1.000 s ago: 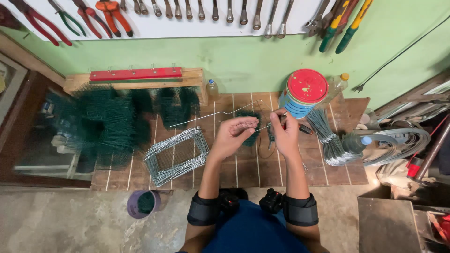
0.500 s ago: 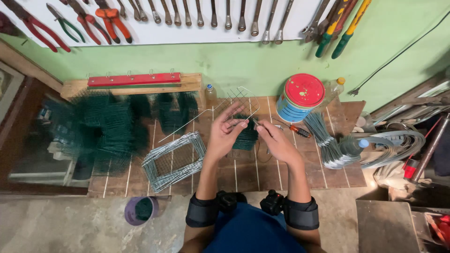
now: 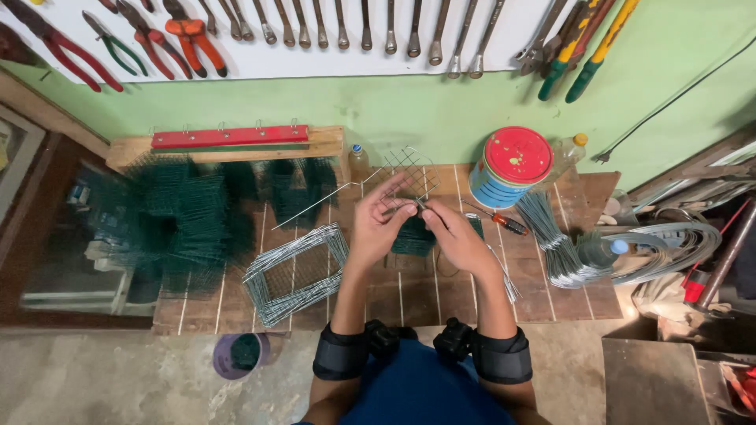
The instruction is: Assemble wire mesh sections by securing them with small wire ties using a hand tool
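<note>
A small square of grey wire mesh [image 3: 411, 169] is held tilted above dark green mesh pieces [image 3: 413, 236].

The wall [image 3: 441, 106] is pale green, with a white board [image 3: 331, 55] above it carrying grey steel wrenches [image 3: 390, 31] and red-and-orange-handled pliers [image 3: 185, 31]. The round tin [image 3: 512, 167] has a red lid flecked with paint and a blue-and-white striped side. The stacked mesh [image 3: 177, 220] is dark green; the wire frames [image 3: 295, 271] are bare silver grey. The wooden bench [image 3: 409, 291] is brown, the rail [image 3: 230, 137] red, the cup [image 3: 236, 356] purple.
</note>
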